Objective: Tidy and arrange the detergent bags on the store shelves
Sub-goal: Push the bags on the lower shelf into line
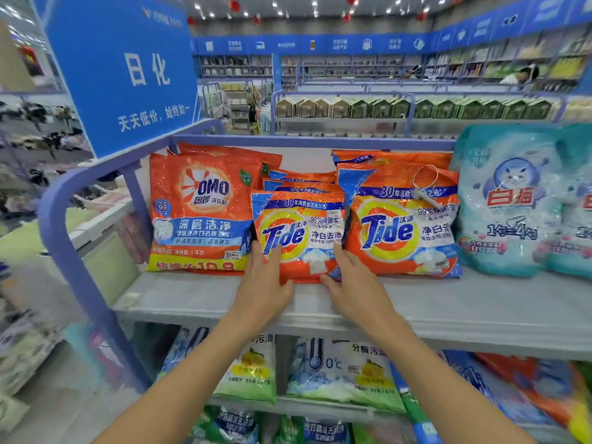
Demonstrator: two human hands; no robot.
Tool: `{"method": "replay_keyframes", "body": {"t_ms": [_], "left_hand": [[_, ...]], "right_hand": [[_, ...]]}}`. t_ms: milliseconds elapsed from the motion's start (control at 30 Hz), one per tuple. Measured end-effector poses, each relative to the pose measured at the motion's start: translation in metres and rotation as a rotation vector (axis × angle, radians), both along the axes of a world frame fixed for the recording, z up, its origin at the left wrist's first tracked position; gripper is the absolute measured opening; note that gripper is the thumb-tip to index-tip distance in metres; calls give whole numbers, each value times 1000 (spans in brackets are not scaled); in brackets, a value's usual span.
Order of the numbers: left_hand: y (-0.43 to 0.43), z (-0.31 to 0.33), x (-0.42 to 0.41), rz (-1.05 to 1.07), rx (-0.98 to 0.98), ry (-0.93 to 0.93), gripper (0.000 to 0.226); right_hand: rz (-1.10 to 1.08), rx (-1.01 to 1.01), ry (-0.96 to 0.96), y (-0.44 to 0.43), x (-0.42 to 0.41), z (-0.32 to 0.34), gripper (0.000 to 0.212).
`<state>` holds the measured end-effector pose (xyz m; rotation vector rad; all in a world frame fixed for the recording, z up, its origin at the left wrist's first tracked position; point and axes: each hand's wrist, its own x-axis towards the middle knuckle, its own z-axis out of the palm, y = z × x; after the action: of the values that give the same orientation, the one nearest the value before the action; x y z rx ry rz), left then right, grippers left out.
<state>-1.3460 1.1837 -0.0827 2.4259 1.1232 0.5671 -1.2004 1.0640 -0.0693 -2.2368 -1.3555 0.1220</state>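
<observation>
Grey store shelf (480,302) carried the detergent bags. My left hand (262,280) and right hand (354,277) framed the small Tide bag (301,225), fingers (272,254) nearly straight, pressed on its lower corners, curled round nothing. An OMO bag (198,213) stood just left of it, a larger Tide bag (400,225) just right. I judged I was squaring it up; next came a gentle, even push back into line.
</observation>
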Motion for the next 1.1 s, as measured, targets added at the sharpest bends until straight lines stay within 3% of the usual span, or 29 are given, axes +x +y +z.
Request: {"method": "replay_keyframes", "body": {"t_ms": [133, 400, 1100], "left_hand": [[-36, 7, -20, 22, 73, 88, 54], [-171, -14, -42, 67, 68, 82, 58], [-320, -78, 2, -148, -42, 63, 56]], "right_hand": [[72, -27, -41, -50, 3, 4, 50], [144, 35, -86, -163, -8, -35, 62], [-179, -122, 51, -346, 39, -101, 59]]}}
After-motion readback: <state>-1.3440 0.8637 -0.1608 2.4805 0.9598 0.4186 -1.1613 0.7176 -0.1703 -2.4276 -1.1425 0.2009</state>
